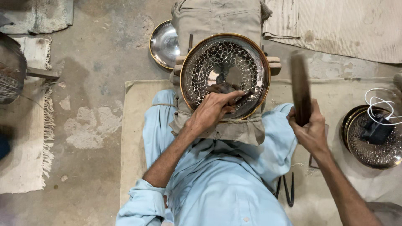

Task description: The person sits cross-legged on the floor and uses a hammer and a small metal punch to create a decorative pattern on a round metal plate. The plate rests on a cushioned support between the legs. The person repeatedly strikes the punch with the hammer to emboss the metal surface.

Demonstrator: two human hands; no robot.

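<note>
Head view: left hand (pixel 211 109) rests on the near rim of the engraved metal plate (pixel 225 75), fingers pinched narrow around a thin punch (pixel 243 98) whose tip touches the patterned surface just beyond the fingertips. Right hand (pixel 309 127) grips a dark mallet (pixel 300 86) (blurred), raised right of the plate, apart from it.

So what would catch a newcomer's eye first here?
Probably the round silver metal plate with a gold rim and scale-like pattern, propped at centre on a cloth-covered block. The left hand presses a thin metal tool to it, while the right hand raises a dark wooden mallet, blurred.
</note>
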